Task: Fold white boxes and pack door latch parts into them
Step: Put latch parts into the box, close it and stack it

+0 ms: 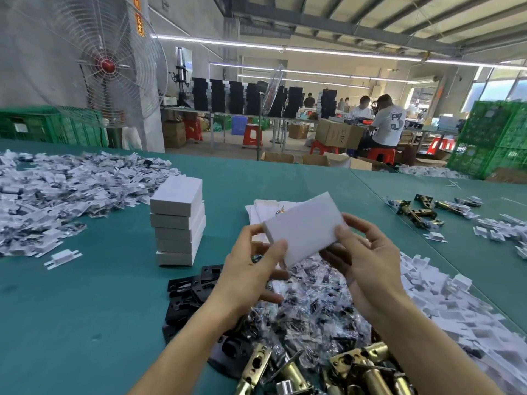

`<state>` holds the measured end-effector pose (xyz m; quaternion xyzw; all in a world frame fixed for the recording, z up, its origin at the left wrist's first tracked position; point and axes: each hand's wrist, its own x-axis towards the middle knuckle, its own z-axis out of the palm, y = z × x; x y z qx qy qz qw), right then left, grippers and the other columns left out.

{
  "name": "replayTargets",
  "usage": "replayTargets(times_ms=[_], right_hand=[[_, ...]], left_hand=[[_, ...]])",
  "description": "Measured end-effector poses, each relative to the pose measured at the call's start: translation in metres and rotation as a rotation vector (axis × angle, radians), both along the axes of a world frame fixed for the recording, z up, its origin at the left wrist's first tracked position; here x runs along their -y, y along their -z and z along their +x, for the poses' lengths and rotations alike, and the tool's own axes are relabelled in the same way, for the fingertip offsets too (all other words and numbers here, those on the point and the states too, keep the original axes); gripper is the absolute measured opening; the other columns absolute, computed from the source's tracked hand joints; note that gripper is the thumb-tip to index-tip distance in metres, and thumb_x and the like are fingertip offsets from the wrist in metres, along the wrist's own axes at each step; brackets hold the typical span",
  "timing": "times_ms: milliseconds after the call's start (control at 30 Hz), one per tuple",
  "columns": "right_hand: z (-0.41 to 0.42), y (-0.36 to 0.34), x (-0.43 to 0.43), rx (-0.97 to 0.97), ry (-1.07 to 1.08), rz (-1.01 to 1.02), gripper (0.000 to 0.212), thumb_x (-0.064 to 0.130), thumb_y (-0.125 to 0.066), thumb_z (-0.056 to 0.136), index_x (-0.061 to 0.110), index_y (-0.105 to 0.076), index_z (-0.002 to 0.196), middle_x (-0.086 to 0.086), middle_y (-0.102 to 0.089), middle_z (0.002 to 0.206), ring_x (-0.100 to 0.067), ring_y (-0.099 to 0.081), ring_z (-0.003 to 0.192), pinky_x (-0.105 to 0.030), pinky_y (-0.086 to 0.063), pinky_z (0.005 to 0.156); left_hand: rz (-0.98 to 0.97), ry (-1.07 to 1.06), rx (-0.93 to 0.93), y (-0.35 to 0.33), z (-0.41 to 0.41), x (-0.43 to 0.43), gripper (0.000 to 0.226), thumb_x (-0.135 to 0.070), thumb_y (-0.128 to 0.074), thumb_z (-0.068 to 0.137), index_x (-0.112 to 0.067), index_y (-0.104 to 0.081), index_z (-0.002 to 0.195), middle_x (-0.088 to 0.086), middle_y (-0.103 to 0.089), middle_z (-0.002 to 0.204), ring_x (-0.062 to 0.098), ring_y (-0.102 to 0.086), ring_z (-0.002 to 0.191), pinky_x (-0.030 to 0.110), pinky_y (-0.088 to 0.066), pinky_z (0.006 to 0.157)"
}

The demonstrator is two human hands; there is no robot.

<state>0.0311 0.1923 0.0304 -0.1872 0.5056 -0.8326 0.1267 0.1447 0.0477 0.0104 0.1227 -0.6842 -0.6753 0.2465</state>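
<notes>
Head view: our left hand (251, 269) pinches the near left corner of a white box (305, 226), thumb on its top face. Our right hand (368, 252) clasps the opposite edge, thumb above and fingers curled beneath. We hold the box raised and tilted above the table, probably so an end flap can be tucked shut or checked. Whether it is filled we cannot tell. The box is smooth matte card, flat and rectangular with crisp edges.

Directly below lie crinkly clear bags of screws (313, 306), with flat black plates (194, 286) to the left and brass latch bolts (356, 369) nearest us, all within reach for packing. Unfolded blanks (262, 209) sit just behind the box. A stack of finished boxes (178, 220) stands to the left on the green table (85, 309).
</notes>
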Motion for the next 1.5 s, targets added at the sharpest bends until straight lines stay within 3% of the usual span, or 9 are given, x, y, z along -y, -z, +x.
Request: replayTargets(times_ms=[167,300,533,667,900,1100,1200,1400,1500], right_hand=[[0.02,0.0,0.03,0.159,-0.096,-0.057,0.015,0.005,-0.066,0.089,0.01,-0.067,0.103,-0.013,-0.076,0.092,-0.027,-0.074,0.08,-0.03,-0.059,0.064],[0.034,0.006,0.048,0.19,-0.071,-0.035,0.009,0.007,-0.066,0.092,0.013,-0.067,0.098,-0.003,-0.076,0.076,-0.016,-0.071,0.065,-0.022,-0.055,0.056],[0.027,-0.008,0.045,0.088,-0.117,0.11,0.017,0.01,-0.063,0.095,0.014,-0.066,0.111,0.002,-0.076,0.083,-0.016,-0.073,0.07,-0.023,-0.058,0.063],[0.025,-0.018,0.044,-0.073,-0.2,0.315,0.042,0.015,-0.062,0.096,0.027,-0.053,0.135,-0.003,-0.064,0.116,-0.021,-0.072,0.093,-0.025,-0.058,0.072],[0.034,0.008,0.017,-0.13,-0.3,0.567,0.024,0.014,-0.064,0.094,0.028,-0.067,0.114,-0.003,-0.07,0.104,-0.014,-0.069,0.084,-0.025,-0.057,0.069],[0.027,0.009,0.007,-0.124,-0.204,0.527,0.013,0.01,-0.064,0.094,0.019,-0.072,0.099,-0.008,-0.073,0.088,-0.011,-0.068,0.067,-0.018,-0.053,0.059],[0.025,0.008,0.005,-0.148,-0.206,0.538,0.013,0.009,-0.063,0.094,0.018,-0.071,0.099,-0.008,-0.074,0.085,-0.012,-0.068,0.068,-0.02,-0.054,0.062],[0.022,0.011,0.002,-0.157,-0.213,0.56,0.013,0.01,-0.063,0.094,0.018,-0.071,0.099,-0.005,-0.074,0.084,-0.014,-0.069,0.068,-0.022,-0.055,0.064],[0.017,0.012,0.003,-0.15,-0.219,0.589,0.013,0.009,-0.061,0.095,0.017,-0.071,0.099,-0.004,-0.074,0.082,-0.013,-0.068,0.067,-0.024,-0.054,0.064]], left_hand=[[0.155,-0.214,-0.15,-0.004,-0.006,-0.012,0.028,-0.036,-0.052,0.101,-0.045,-0.03,0.115,0.015,-0.058,0.109,0.023,-0.062,0.049,0.037,-0.056,0.044],[0.083,-0.321,-0.184,-0.008,-0.003,0.002,0.06,-0.036,-0.051,0.102,-0.068,-0.015,0.138,-0.007,-0.04,0.142,0.024,-0.065,0.083,0.031,-0.053,0.044],[0.023,-0.247,0.11,-0.008,-0.002,0.031,0.018,-0.03,-0.043,0.104,-0.046,-0.035,0.103,0.004,-0.048,0.097,0.015,-0.045,0.062,0.021,-0.032,0.035],[0.14,-0.441,-0.053,-0.029,-0.008,0.047,0.021,-0.024,-0.047,0.103,-0.037,-0.031,0.099,0.006,-0.047,0.108,0.017,-0.042,0.069,0.02,-0.034,0.035],[0.177,-0.714,-0.209,-0.074,-0.019,0.103,0.032,-0.023,-0.054,0.102,-0.026,-0.022,0.103,0.009,-0.05,0.092,0.007,-0.053,0.036,0.025,-0.052,0.045],[0.02,-0.864,0.057,-0.059,-0.016,0.126,0.036,-0.024,-0.059,0.099,-0.023,-0.025,0.112,0.016,-0.048,0.118,0.029,-0.066,0.071,0.03,-0.055,0.045],[-0.126,-0.941,0.218,-0.048,-0.013,0.13,0.05,-0.042,-0.066,0.092,-0.02,-0.032,0.121,0.014,-0.04,0.132,0.04,-0.057,0.104,0.052,-0.057,0.082],[-0.234,-1.01,0.305,-0.041,-0.009,0.131,0.066,-0.064,-0.053,0.09,-0.023,-0.035,0.139,0.01,-0.028,0.137,0.04,-0.055,0.103,0.055,-0.048,0.096],[-0.339,-0.971,0.354,-0.032,-0.005,0.13,0.087,-0.069,-0.067,0.078,-0.026,-0.031,0.145,0.009,-0.033,0.138,0.038,-0.051,0.117,0.056,-0.044,0.098]])
